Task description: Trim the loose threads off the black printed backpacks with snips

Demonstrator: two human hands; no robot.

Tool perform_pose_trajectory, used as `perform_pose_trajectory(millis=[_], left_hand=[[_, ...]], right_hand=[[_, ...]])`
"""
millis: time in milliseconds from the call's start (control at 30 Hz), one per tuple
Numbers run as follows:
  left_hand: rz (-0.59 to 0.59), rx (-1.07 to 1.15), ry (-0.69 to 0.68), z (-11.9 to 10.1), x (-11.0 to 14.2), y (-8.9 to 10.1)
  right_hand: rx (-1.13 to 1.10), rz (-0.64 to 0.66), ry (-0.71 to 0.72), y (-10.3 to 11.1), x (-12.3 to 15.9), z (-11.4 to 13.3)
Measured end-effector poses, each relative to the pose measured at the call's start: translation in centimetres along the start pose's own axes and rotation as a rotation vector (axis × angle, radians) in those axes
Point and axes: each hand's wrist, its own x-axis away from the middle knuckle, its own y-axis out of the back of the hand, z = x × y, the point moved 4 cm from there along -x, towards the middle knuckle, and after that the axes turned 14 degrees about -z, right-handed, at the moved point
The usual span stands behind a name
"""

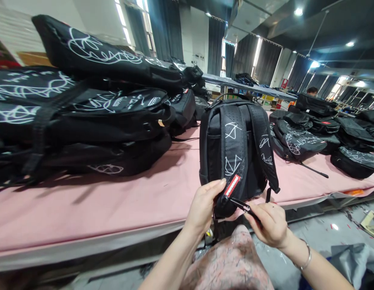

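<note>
A black backpack with white line drawings stands upright at the near edge of the pink table, its straps facing me. My left hand pinches the lower end of a shoulder strap, next to a red and white label. My right hand is closed on small black thread snips, whose tips point at the strap end just below the label.
A tall stack of similar black backpacks fills the table's left side. More backpacks lie on the right. A person's head shows far back. Grey floor with scraps lies to the right.
</note>
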Motion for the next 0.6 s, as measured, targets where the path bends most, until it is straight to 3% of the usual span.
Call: perform_pose_trajectory(millis=[600], left_hand=[[-0.028, 0.001, 0.011, -0.36, 0.06, -0.04]], right_hand=[[0.035, 0.017, 0.036, 0.67, 0.3, 0.68]])
